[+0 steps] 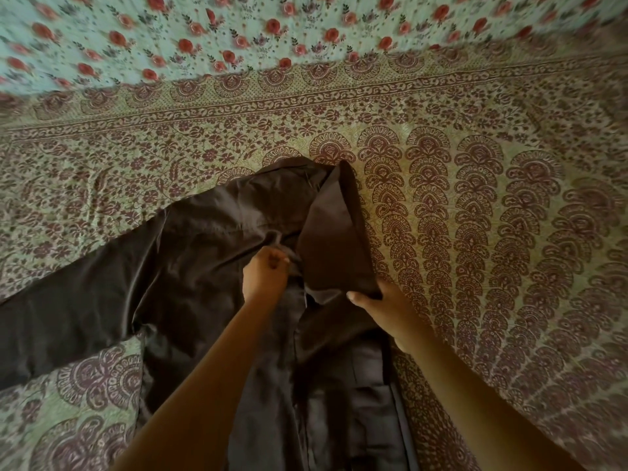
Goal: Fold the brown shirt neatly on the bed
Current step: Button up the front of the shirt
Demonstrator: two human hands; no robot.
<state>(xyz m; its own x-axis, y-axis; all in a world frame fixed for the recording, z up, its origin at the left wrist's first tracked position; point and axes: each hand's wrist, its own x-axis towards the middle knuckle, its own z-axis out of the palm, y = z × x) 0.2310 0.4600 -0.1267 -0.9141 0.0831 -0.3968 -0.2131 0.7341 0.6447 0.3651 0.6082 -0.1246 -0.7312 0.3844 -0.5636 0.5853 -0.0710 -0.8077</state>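
Observation:
The dark brown shirt [204,253] lies spread on the bed, its body running from the middle of the view down to the bottom edge. One long sleeve stretches out to the left edge. The other sleeve [334,232] is folded in over the shirt's right side. My left hand [266,277] is closed in a fist, pinching fabric at the shirt's centre. My right hand [387,307] grips the lower end of the folded sleeve, thumb on top.
The bed carries a green bedspread [492,215] with a maroon paisley and flower print, reaching to all sides. Beyond it at the top lies a light teal sheet [238,32] with red roses.

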